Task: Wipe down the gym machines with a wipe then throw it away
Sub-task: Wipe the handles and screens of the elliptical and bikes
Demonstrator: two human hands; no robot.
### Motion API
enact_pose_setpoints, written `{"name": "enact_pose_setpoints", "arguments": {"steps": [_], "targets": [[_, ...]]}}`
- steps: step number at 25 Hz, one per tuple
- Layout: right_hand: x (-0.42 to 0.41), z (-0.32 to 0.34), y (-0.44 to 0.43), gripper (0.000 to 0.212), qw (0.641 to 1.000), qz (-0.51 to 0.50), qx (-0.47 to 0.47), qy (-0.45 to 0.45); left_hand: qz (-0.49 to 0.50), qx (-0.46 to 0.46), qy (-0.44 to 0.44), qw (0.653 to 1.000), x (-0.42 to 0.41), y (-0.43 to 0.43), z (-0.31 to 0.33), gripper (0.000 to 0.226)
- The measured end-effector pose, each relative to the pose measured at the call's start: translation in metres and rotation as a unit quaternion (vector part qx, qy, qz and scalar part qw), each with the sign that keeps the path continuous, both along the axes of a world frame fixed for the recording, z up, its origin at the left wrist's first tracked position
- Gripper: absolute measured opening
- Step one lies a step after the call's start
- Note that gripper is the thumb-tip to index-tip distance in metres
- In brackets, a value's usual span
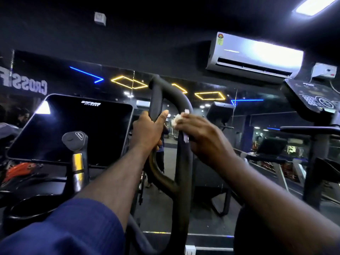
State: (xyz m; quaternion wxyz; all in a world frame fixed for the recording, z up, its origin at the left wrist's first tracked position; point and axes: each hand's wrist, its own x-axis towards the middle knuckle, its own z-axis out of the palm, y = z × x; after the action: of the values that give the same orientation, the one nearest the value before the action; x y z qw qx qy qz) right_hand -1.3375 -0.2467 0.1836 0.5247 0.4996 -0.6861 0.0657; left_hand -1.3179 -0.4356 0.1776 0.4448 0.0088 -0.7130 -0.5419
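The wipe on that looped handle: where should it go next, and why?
Probably slide the wipe down the bar. The right hand holds it against the upper part of the looped handle, the left hand grips the other side, and a long stretch of bar lies below.

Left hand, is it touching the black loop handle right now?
Touching. The head view shows the left hand curled round the left bar of the black loop handle, thumb pressed along it.

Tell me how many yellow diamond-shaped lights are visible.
3 yellow lights: one left of the looped handle, one partly hidden behind its top bend, one right of it, below the air conditioner. More may be hidden.
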Motion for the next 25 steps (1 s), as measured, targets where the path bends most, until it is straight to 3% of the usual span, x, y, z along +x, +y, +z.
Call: {"name": "enact_pose_setpoints", "arguments": {"steps": [3,8,10,13,16,19,21,23,24,25], "targets": [[-0.008,-0.025,-0.008,0.031,0.998,-0.029,-0.048,-0.032,-0.004,0.025,-0.013,1.0,0.004,0.0,-0.013,0.043],[0.043,-0.169,0.013,0.047,0.984,0.04,-0.124,-0.118,0.028,0.021,-0.023,0.999,0.006,0.005,-0.041,0.046],[0.065,-0.205,0.022,0.048,0.982,0.07,-0.094,-0.146,0.033,0.026,-0.026,0.999,0.008,0.008,-0.045,0.037],[0.064,-0.191,0.037,0.046,0.985,0.11,-0.029,-0.131,0.059,0.034,-0.041,0.997,0.011,0.013,-0.056,0.024],[0.037,-0.15,0.024,0.041,0.974,0.128,-0.089,-0.164,0.087,0.037,-0.051,0.994,0.016,0.018,-0.063,0.02],[0.031,-0.185,0.017,0.043,0.965,0.157,-0.088,-0.192,0.099,0.048,-0.072,0.991,0.017,0.024,-0.069,0.026],[0.027,-0.23,0.028,0.042,0.963,0.208,-0.043,-0.166,0.116,0.077,-0.076,0.987,0.015,0.026,-0.076,0.045],[0.017,-0.254,0.035,0.055,0.946,0.244,-0.046,-0.208,0.14,0.099,-0.067,0.983,-0.003,0.022,-0.086,0.058],[0.017,-0.257,0.03,0.068,0.926,0.249,-0.107,-0.264,0.156,0.106,-0.07,0.98,-0.005,0.023,-0.087,0.061],[0.018,-0.257,0.02,0.074,0.876,0.255,-0.212,-0.35,0.158,0.112,-0.071,0.979,0.004,0.029,-0.084,0.059]]}}
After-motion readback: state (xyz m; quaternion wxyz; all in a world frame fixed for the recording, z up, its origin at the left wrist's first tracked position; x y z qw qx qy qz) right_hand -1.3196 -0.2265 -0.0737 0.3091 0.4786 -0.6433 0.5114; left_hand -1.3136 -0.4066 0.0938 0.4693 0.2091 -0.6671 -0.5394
